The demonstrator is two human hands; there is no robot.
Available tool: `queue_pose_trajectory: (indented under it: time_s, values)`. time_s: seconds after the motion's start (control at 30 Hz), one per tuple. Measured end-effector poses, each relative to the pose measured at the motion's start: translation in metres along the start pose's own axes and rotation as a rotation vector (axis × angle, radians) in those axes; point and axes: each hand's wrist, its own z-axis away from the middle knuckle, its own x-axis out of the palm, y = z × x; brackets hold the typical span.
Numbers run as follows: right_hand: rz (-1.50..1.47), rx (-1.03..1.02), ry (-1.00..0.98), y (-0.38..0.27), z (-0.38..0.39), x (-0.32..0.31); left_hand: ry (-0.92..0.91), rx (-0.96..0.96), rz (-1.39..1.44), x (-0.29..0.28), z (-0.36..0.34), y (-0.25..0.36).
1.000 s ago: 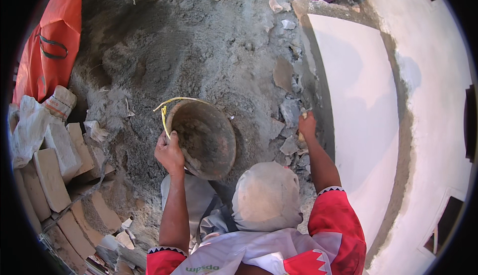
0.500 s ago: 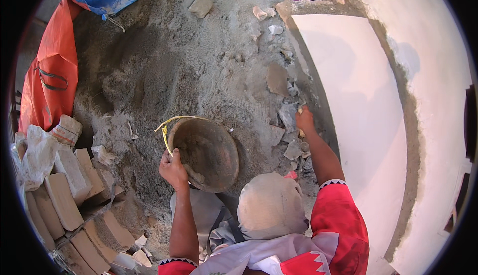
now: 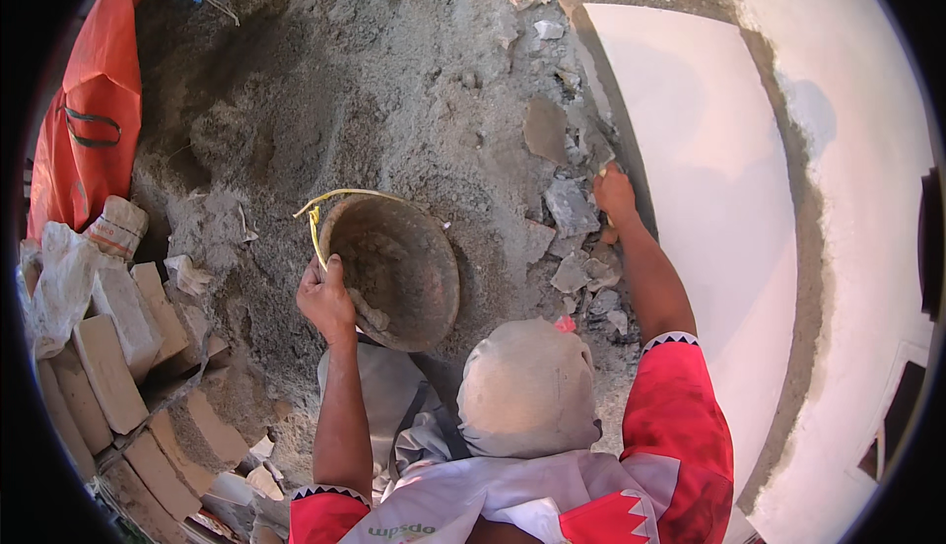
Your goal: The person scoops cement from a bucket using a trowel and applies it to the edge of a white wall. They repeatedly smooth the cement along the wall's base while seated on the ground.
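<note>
A round, mud-caked bucket (image 3: 439,278) with a yellow strap handle (image 3: 347,192) rests tilted on the grey sand. Its inside is dirty, with a lump of mortar near the lower rim. My left hand (image 3: 328,303) is closed on the bucket's left rim, thumb on top, where the strap is tied. Out to the right, my right hand (image 3: 613,192) is closed around the wooden handle of a trowel (image 3: 595,145). The greyish blade is hard to make out against the rubble. Broken stone pieces (image 3: 570,207) lie just left of this hand.
A white slab (image 3: 700,150) runs along the right, beside a pale wall (image 3: 867,199). Stacked bricks (image 3: 108,372) and a red-orange sack (image 3: 99,101) border the left. Grey sand (image 3: 325,81) covers the ground ahead. A flat stone (image 3: 545,132) lies among the rubble.
My right hand has moved slightly forward along the slab's edge, and the trowel's blade now shows faintly. The view has shifted a little; my left hand keeps its hold on the bucket rim.
</note>
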Motion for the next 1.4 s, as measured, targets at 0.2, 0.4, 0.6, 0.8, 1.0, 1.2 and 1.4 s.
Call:
queue_pose_trajectory:
  time_s: [0.2,0.4,0.6,0.8,1.0,1.2,1.4]
  values:
    - [0.174,0.104,-0.266,0.052,0.103,-0.029,0.035,-0.088,0.042,-0.01,0.007,-0.003]
    - [0.09,0.015,-0.114,0.045,0.106,-0.055,0.051,-0.058,0.023,0.0,0.0,-0.004]
    - [0.23,0.058,-0.27,0.076,0.143,-0.021,0.061,-0.02,0.062,-0.008,0.002,-0.011]
    - [0.242,0.142,-0.289,0.078,0.156,-0.04,0.066,-0.054,0.163,-0.006,-0.004,-0.007]
    - [0.097,0.037,-0.166,0.036,0.123,-0.022,0.046,-0.13,0.07,-0.006,0.0,-0.005]
    - [0.113,0.098,-0.158,0.032,0.091,0.002,0.039,-0.133,0.133,-0.012,0.001,0.003]
    - [-0.067,-0.014,0.088,0.004,0.043,-0.004,0.027,-0.122,0.125,-0.005,0.0,-0.003]
